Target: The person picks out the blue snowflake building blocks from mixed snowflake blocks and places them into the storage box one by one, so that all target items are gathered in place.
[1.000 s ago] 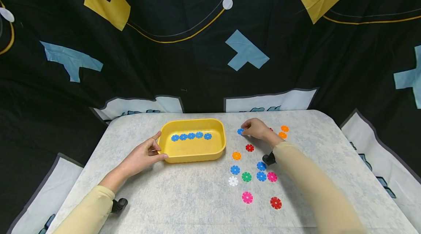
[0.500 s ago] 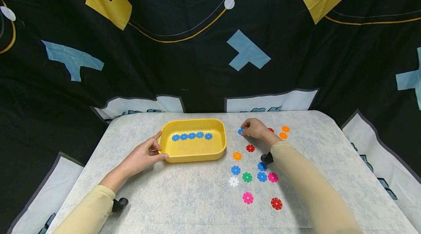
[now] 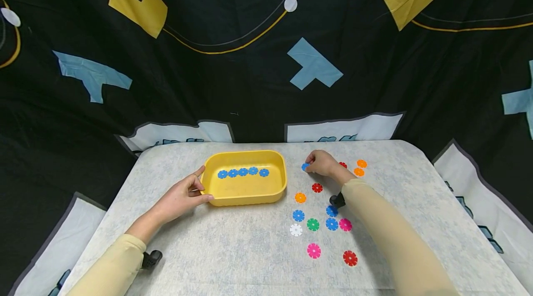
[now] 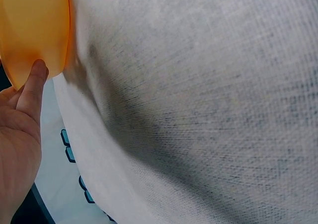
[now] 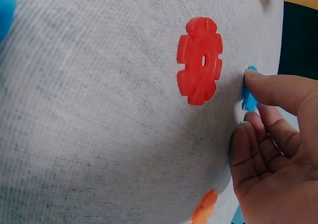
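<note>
My left hand (image 3: 183, 197) holds the left end of a yellow plastic tray (image 3: 245, 199), thumb at its near corner and fingers along its left rim. In the left wrist view the thumb (image 4: 34, 92) presses against the tray's wall. Inside the tray several blue notched discs (image 3: 243, 172) lie in a row. To the right of the tray, my right hand (image 3: 322, 163) pinches another blue notched disc (image 5: 250, 96) at the tabletop, between thumb and fingers. A red notched disc (image 5: 198, 60) lies close by that hand.
Loose notched discs lie across the right half of the cloth-covered table (image 3: 250, 249): orange (image 3: 300, 198), green (image 3: 313, 224), white (image 3: 296, 230), pink (image 3: 314, 250), red (image 3: 350, 258) and blue (image 3: 298, 215). A black curtain (image 3: 233, 97) hangs behind the table.
Both hands stay almost still, the left at the tray and the right at the blue disc. The whole head view has shifted slightly.
</note>
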Action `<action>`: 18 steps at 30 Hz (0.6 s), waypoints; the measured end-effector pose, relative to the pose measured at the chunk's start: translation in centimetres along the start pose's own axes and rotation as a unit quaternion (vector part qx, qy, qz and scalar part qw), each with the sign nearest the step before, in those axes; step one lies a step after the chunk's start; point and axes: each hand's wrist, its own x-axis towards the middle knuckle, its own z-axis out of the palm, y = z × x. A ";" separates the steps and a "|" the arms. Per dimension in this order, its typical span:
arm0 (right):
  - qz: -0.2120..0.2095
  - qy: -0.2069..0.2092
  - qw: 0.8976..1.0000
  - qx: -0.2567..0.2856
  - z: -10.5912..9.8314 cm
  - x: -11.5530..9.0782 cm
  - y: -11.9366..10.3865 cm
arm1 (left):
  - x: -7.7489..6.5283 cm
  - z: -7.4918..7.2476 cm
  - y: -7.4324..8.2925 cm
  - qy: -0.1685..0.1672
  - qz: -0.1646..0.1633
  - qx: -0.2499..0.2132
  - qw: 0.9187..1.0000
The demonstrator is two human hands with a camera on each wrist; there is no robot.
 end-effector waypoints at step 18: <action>-0.018 0.008 0.996 0.090 -1.0 -0.6 -1.0 | 0.0 -0.1 -0.1 -0.003 -0.004 0.001 1.000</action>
